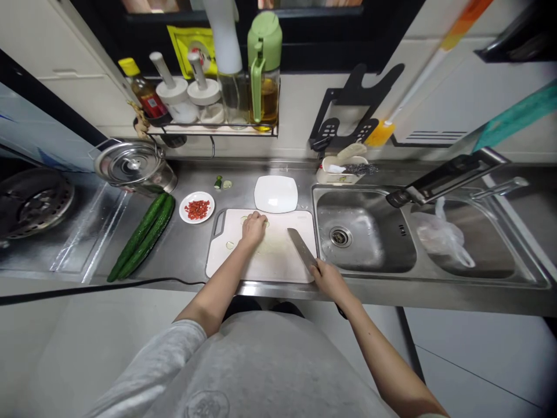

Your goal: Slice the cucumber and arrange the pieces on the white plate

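A white cutting board (pixel 278 264) lies on the steel counter in front of me. Over its upper left part, my left hand (pixel 255 229) is closed, fingers bent down around pale cucumber slices (pixel 243 220) that show at both sides of it. Another cucumber slice (pixel 230 245) lies apart, left of my wrist. My right hand (pixel 328 281) grips the handle of a kitchen knife (pixel 301 247) at the board's right edge, its blade slanting up and left over the board. Just beyond the board sits a white square plate (pixel 275 194) with nothing on it.
Left of the board are a plate of chopped red pieces (pixel 196 208), two long cucumbers (pixel 143 235) and a lidded steel pot (pixel 134 165). Cucumber end bits (pixel 218 183) lie behind. A double sink (pixel 365 232) is at right; a condiment rack (pixel 213 129) hangs above.
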`<state>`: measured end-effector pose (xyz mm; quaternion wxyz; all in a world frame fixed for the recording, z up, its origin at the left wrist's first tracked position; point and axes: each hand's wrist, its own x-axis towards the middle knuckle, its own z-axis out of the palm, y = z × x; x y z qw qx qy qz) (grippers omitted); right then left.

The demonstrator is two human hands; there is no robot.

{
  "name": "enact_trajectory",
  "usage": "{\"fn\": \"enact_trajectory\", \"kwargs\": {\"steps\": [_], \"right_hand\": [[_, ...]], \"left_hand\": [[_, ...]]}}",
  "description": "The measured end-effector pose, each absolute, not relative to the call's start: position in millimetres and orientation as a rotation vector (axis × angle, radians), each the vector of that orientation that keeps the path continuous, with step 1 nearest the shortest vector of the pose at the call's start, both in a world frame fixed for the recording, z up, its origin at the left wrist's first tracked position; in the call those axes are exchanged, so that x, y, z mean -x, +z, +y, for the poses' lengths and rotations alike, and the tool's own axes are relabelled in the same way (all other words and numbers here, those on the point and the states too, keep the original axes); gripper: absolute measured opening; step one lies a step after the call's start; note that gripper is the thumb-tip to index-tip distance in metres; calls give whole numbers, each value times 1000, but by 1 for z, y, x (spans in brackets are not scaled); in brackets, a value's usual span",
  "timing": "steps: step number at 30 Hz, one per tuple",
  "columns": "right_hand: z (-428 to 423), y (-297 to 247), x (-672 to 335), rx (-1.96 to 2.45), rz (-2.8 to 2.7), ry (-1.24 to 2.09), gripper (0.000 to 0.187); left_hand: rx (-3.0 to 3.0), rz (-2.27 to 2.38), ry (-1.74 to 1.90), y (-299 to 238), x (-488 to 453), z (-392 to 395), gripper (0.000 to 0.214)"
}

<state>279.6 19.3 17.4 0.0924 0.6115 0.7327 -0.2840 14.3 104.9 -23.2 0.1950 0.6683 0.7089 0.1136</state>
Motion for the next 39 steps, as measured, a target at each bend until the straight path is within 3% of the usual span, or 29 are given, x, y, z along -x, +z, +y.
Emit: {"fn": "enact_trajectory", "kwargs": {"steps": [18,24,31,39], "right_hand": [[24,18,-265,-1797,2216,-885,23],[22,23,-257,-1782,2202,-876,24],[6,26,-232,-1597,2221,-851,25],[-2,37,-196,-1443,2172,-821,23]], "left_hand": [[-1857,2046,235,-19,-21,102,16],[-1501,1943,312,-1,-2,77,7],[-1487,1927,106,0,35,52,11],[-1660,1956,135,-6,49,47,28]]}}
